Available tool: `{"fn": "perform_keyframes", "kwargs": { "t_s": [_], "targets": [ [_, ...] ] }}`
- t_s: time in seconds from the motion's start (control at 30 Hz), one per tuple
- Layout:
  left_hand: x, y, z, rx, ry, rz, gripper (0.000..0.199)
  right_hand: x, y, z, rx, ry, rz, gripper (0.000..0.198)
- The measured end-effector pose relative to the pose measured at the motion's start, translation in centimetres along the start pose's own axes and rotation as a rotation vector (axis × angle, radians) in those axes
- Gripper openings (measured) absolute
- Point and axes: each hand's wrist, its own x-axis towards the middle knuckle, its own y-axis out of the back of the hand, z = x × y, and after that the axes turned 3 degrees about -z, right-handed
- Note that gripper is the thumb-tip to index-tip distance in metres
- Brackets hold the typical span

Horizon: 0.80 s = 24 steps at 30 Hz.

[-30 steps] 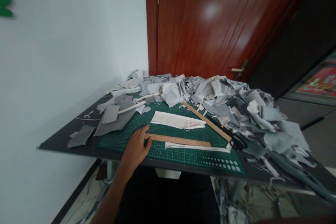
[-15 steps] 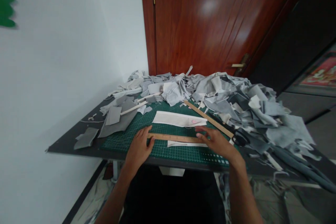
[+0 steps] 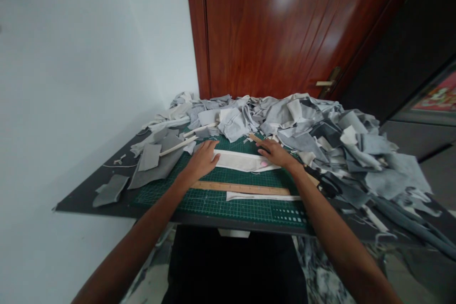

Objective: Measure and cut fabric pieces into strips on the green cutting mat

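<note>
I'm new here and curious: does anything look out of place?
Perhaps the fabric scraps: they lie heaped and jumbled across the far side of the table, overlapping the green cutting mat, unlike the flatter white strip.

White cloth strip, pink-spotted at right, flat on green mat

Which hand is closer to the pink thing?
Right. The right hand is close beside the pink thing; the left hand is at the left end of the white cloth.
</note>
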Motion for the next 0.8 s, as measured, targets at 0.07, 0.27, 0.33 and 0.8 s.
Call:
{"fn": "perform_keyframes", "kwargs": {
  "t_s": [0.07,0.27,0.33,0.8],
  "targets": [
    [2.1,-1.3,-0.8,-0.010,-0.009,-0.022,0.046,-0.4,-1.1,0.5,-0.019,-0.017,-0.025,0.029],
    [3.1,-4.1,-3.0,-0.041,-0.024,-0.062,0.037,-1.3,-1.3,1.1,-0.021,-0.056,-0.072,0.033],
    [2.7,-4.0,-3.4,-0.046,-0.029,-0.069,0.030,-1.3,-0.9,1.2,0.001,-0.056,-0.095,0.032],
    [3.2,-3.6,-2.3,-0.159,0.043,0.078,0.030,-1.1,-0.2,-1.2,0.099,-0.204,0.030,0.019]
  ]
}}
